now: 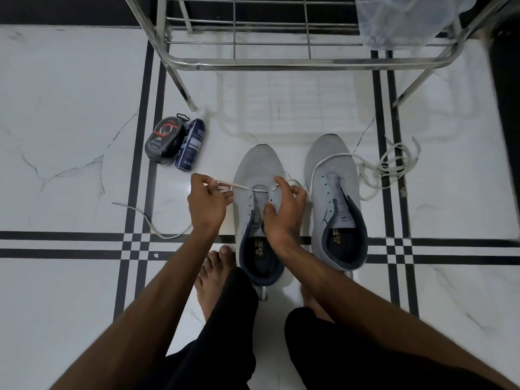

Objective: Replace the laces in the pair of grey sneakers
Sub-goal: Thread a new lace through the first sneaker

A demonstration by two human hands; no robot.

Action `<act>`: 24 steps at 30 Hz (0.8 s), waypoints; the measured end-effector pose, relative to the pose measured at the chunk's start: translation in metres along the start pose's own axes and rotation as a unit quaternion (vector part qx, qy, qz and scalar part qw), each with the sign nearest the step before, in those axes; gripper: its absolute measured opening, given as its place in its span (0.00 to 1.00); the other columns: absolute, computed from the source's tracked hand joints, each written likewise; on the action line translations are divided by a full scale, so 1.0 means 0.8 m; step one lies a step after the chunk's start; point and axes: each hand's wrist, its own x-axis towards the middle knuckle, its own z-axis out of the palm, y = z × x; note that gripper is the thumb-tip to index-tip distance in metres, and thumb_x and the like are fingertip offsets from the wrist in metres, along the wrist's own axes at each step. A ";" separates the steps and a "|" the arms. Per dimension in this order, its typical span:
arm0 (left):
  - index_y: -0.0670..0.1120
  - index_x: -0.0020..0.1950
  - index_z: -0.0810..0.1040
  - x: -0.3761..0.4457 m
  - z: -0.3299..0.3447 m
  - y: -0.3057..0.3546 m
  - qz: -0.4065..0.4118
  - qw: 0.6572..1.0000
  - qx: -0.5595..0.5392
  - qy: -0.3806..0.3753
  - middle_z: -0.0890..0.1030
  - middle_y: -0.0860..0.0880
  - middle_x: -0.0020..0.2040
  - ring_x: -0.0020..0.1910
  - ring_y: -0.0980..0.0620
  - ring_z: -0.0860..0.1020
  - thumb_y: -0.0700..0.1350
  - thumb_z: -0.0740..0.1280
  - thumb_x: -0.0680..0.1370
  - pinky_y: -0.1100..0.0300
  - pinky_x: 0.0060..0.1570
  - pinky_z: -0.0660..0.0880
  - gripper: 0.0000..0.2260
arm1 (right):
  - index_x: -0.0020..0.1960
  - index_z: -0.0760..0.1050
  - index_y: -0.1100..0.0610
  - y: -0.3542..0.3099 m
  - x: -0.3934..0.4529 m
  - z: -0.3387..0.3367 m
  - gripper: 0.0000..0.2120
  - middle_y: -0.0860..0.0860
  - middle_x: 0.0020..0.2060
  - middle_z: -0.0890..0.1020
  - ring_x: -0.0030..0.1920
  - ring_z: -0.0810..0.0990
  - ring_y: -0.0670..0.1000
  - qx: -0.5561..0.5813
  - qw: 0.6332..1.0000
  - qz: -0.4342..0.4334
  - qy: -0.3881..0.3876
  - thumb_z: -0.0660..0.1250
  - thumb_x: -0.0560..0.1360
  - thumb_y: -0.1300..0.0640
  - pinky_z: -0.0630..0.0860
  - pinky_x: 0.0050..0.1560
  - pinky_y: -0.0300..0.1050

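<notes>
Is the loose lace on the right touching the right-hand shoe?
Touching. The head view shows the loose lace looping from its pile on the floor up over the toe of the right-hand shoe and lying on the grey fabric.

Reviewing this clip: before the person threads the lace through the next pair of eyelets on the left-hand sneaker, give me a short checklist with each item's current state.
1. Lace crosses the front pair of eyelets: ok.
2. Left hand pinches the lace end that comes out on its side: ok.
3. Right hand rests on the tongue of the left-hand sneaker, steadying it: ok; whether it also holds the other lace end: cannot tell.
4. The two lace ends are equal in length: cannot tell.
5. Eyelets further back are free: ok.
6. Right-hand sneaker laced: not ok; its loose lace lies across the toe and on the floor.
</notes>
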 end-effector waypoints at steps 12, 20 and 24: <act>0.36 0.63 0.69 -0.006 0.003 0.017 -0.174 0.965 -0.194 0.001 0.82 0.36 0.55 0.44 0.44 0.85 0.35 0.49 0.83 0.55 0.41 0.83 0.13 | 0.75 0.67 0.48 0.004 0.003 0.000 0.30 0.52 0.64 0.63 0.65 0.67 0.50 0.020 1.000 0.015 0.001 0.65 0.77 0.67 0.60 0.55 0.21; 0.48 0.51 0.72 -0.006 -0.017 0.016 0.106 0.975 0.181 -0.070 0.84 0.56 0.42 0.45 0.56 0.81 0.45 0.60 0.83 0.60 0.45 0.73 0.03 | 0.76 0.64 0.47 -0.012 -0.001 -0.013 0.30 0.53 0.70 0.63 0.70 0.67 0.53 0.028 0.998 0.060 -0.016 0.65 0.77 0.64 0.66 0.70 0.42; 0.47 0.49 0.81 -0.006 -0.059 0.047 0.346 0.844 0.409 -0.032 0.83 0.51 0.39 0.45 0.48 0.79 0.47 0.69 0.78 0.47 0.57 0.72 0.04 | 0.77 0.58 0.45 -0.037 -0.011 -0.042 0.33 0.49 0.73 0.63 0.73 0.63 0.52 0.040 0.996 0.083 -0.020 0.67 0.76 0.56 0.68 0.71 0.54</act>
